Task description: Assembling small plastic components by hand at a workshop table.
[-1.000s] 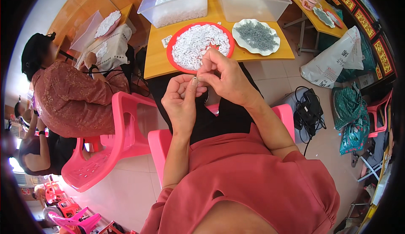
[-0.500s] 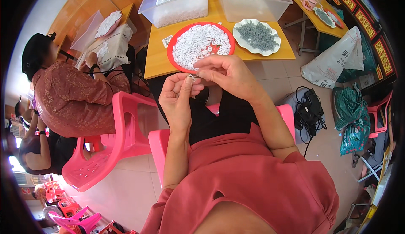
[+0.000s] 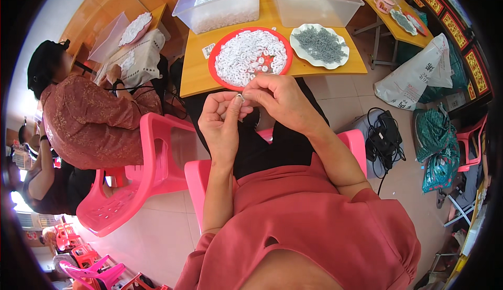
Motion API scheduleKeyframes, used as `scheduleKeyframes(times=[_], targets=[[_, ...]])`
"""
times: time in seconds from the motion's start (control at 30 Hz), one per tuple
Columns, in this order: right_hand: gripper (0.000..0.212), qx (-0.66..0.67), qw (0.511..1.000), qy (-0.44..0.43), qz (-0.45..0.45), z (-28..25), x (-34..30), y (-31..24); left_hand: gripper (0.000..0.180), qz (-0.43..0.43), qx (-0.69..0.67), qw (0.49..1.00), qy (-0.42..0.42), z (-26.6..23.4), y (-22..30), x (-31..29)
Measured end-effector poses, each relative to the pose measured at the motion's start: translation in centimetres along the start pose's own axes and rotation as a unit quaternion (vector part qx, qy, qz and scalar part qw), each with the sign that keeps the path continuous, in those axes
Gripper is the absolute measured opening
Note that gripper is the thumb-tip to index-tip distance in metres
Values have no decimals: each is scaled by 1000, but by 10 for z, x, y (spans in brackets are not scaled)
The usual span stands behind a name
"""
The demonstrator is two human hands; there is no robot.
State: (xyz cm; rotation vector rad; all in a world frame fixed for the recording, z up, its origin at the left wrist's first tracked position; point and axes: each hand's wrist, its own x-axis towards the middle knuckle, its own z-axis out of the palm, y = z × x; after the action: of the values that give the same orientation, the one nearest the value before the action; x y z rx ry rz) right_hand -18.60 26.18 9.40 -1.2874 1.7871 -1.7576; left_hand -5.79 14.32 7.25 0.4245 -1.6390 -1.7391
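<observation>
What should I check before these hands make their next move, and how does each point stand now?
1. Left hand grips the small white piece: ok, pinched at the fingertips.
2. Right hand is close to it: ok, its fingertips are right beside it.
3. Right hand holds a part: cannot tell, its fingers hide it.
4. More white pieces nearby: ok, heaped on the red plate.
5. Grey pieces nearby: ok, piled on the white scalloped plate.

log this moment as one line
left hand: pinching small white piece | right hand: close beside it, grip unclear | ahead: red plate, white pieces; scalloped plate, grey pieces
</observation>
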Motion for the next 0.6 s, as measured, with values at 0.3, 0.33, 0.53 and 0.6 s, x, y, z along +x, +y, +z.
scheduleKeyframes(times=[0.3,0.33,0.53,0.6], targets=[[14,-1,999,0,38,0,-1,0,5,5,6,1000,-12,1,-2,-2],[14,-6,999,-5,34,0,-1,3,5,7,6,1000,-12,1,-3,-2],[16,26,997,-14,74,-6,3,13,8,2,-12,1000,-8,5,-18,0],[18,57,994,-19,96,-15,9,22,10,-54,-52,997,5,4,-24,3]])
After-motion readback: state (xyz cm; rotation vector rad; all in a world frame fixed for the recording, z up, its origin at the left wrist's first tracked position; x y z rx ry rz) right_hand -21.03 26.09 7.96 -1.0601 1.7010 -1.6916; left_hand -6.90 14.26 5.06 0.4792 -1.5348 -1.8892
